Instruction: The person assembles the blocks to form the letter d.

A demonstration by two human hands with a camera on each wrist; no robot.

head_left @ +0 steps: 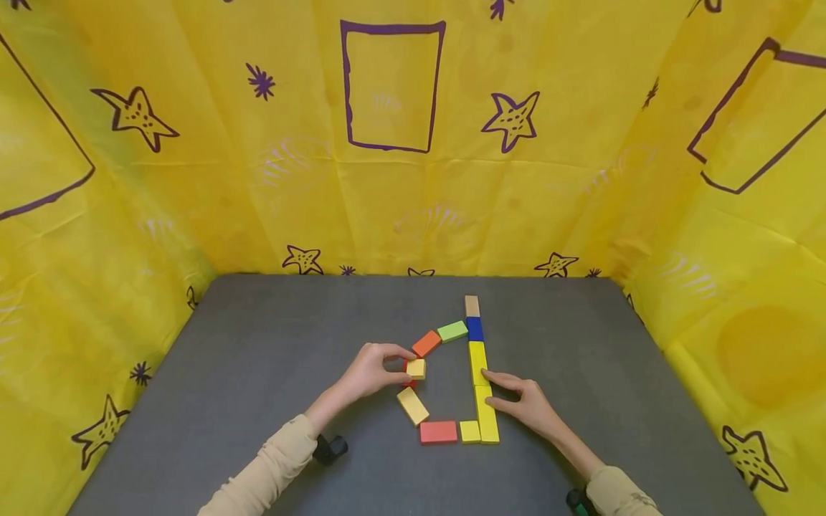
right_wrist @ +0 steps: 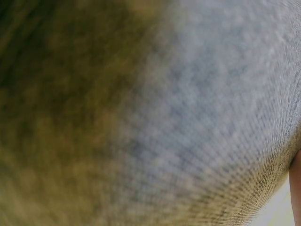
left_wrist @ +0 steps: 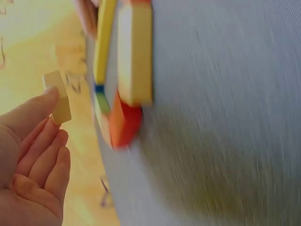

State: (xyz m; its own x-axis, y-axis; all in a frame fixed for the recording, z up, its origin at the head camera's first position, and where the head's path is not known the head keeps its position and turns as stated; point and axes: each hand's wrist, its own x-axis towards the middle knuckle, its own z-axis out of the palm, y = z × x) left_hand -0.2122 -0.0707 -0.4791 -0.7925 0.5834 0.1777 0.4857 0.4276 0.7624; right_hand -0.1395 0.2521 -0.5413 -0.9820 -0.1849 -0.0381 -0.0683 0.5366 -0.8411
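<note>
My left hand point(head_left: 371, 371) pinches a small pale yellow block point(head_left: 416, 369) between thumb and fingers. In the left wrist view, this block point(left_wrist: 62, 109) is held off the table. A red block point(head_left: 409, 385) lies partly hidden beneath it in the head view. With extended fingers my right hand point(head_left: 525, 403) touches two long yellow blocks point(head_left: 487, 419) laid end to end. A blue block point(head_left: 475, 329) and a tan block point(head_left: 472, 306) continue that straight line. The right wrist view is mostly blurred table, with a sliver of skin point(right_wrist: 296, 193) at its edge.
A curve of blocks joins the line: green point(head_left: 452, 331), orange point(head_left: 426, 343), pale yellow point(head_left: 413, 406), pinkish red point(head_left: 438, 432) and a small yellow one point(head_left: 470, 431). They lie on a dark grey table point(head_left: 258, 337) enclosed by yellow patterned cloth point(head_left: 400, 186).
</note>
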